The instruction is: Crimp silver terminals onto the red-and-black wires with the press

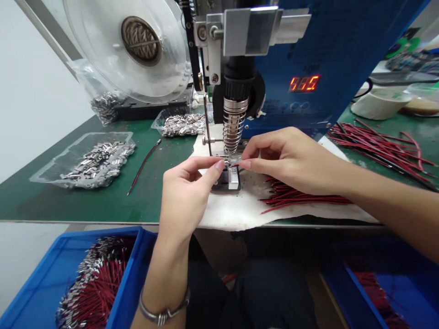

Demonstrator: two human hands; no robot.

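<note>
The display (304, 84) on the blue machine (339, 59) shows red digits, looking like "415"; marks above are unreadable.

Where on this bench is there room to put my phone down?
Probably the green tabletop between the loose red wire and the left hand, or the strip between the larger clear tray and the front edge. It's crowded at the metal fixture and around the right hand.
</note>
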